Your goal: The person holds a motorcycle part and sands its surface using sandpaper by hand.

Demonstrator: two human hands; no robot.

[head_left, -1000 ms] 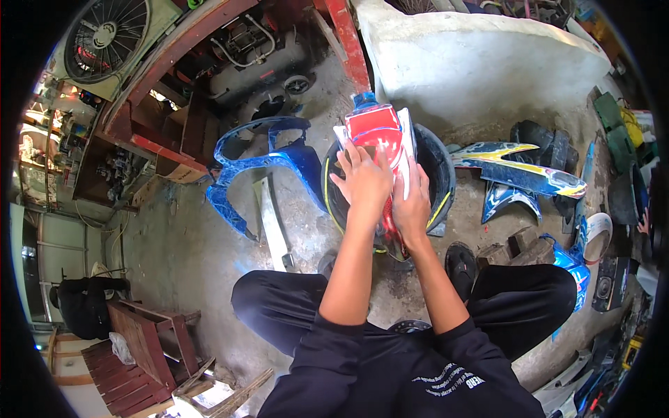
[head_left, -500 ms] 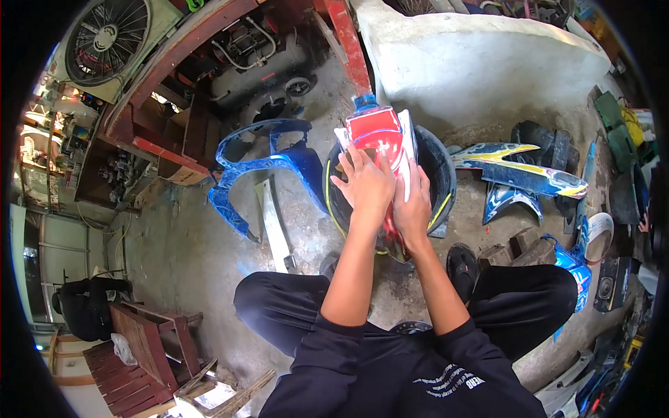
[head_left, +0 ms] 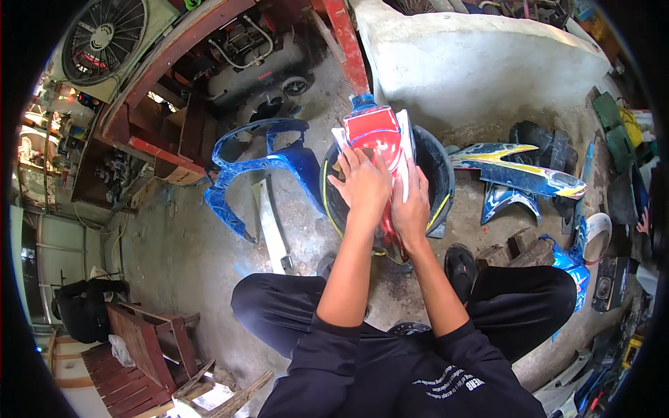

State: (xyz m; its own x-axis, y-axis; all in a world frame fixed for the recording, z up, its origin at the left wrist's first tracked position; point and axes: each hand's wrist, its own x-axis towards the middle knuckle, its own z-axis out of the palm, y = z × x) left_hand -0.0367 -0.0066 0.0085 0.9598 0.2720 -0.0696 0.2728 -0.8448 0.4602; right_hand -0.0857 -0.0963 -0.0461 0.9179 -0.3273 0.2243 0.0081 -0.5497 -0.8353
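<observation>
A red motorcycle body panel [head_left: 371, 124] with white side edges and a blue tip rests across a black tub [head_left: 442, 166] with a yellow stripe, between my knees. On the panel's red middle my left hand [head_left: 367, 182] lies flat, its fingers spread; whether anything thin is under the palm is hidden. My right hand [head_left: 412, 210] holds the panel along its right edge, thumb on the red face and fingers stretched along the white border.
Left of the tub lie a blue fairing frame [head_left: 301, 161] and a pale curved strip [head_left: 272, 226]. At right are a blue, white and yellow panel [head_left: 512, 174] and wooden blocks [head_left: 519, 249]. A white wall [head_left: 481, 66] and an air compressor [head_left: 265, 73] stand beyond.
The whole view has shifted slightly to the left. Both hands keep nearly the same places on the panel.
</observation>
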